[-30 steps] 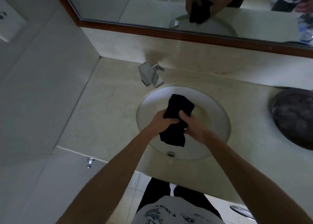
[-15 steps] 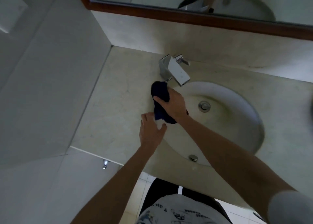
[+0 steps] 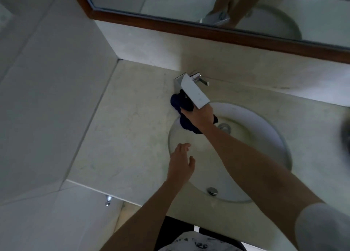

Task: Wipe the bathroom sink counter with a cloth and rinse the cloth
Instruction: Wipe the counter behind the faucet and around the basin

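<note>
My right hand [image 3: 198, 116] presses a dark blue cloth [image 3: 179, 103] onto the beige stone counter [image 3: 128, 129] at the foot of the chrome faucet [image 3: 193, 89], on its left side. Part of the cloth hangs over the rim of the round white basin [image 3: 261, 137]. The faucet spout hides the fingertips of that hand. My left hand [image 3: 181, 163] hovers over the basin's left rim with its fingers spread and nothing in it.
A wood-framed mirror [image 3: 208, 29] runs along the back wall. A tiled wall [image 3: 47, 99] closes the counter's left side. The basin has a drain [image 3: 224, 127] and an overflow fitting [image 3: 212, 191]. A dark blurred object [image 3: 345, 135] sits at the right edge.
Both hands held the cloth over the basin a second ago. The left hand has let go and drawn back. The right hand has carried the cloth up against the faucet base.
</note>
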